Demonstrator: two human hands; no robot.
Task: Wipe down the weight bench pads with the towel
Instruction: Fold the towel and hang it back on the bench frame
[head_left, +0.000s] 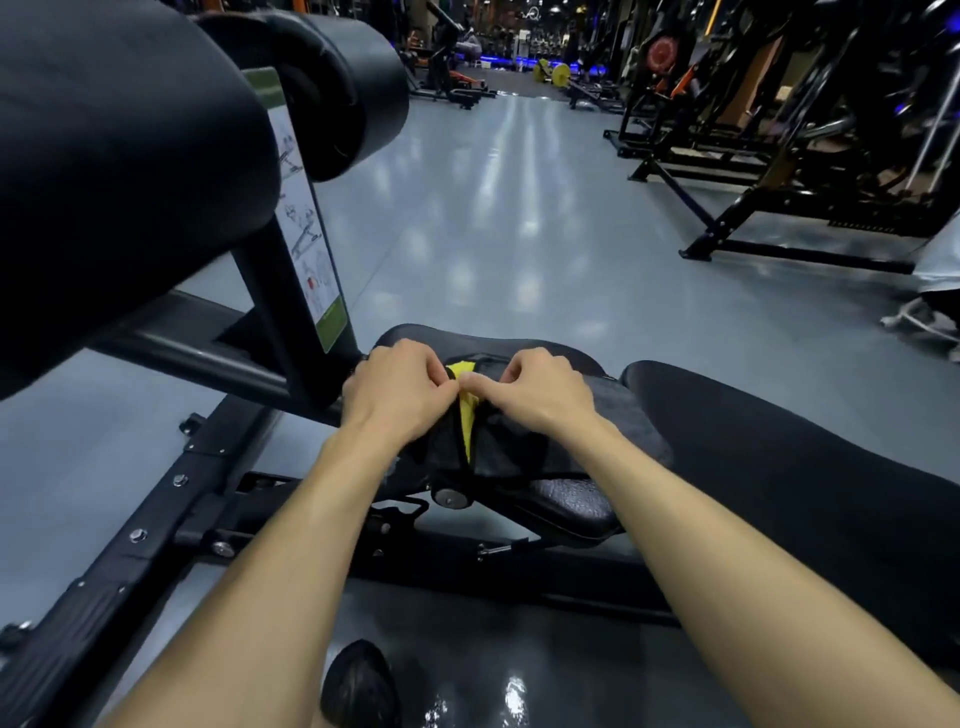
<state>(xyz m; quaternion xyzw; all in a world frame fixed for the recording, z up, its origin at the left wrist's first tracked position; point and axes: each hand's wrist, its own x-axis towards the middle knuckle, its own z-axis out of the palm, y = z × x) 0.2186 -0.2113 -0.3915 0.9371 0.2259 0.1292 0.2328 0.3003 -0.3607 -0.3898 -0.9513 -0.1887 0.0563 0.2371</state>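
Observation:
A dark towel (524, 447) with a yellow inner side lies bunched on the black seat pad (571, 506) of the weight bench. My left hand (397, 387) and my right hand (530, 387) meet over it, and each pinches the towel's edge at the yellow strip. The long black back pad (779, 467) stretches to the right of the seat. Two black roller pads (119, 156) rise at the upper left on the bench's frame.
An instruction label (306, 239) is fixed to the upright post. The bench's black steel frame (156, 519) runs along the floor at the left. Black gym machines (779, 156) stand at the right. Grey glossy floor (519, 208) stretches ahead. My shoe (358, 686) shows at the bottom.

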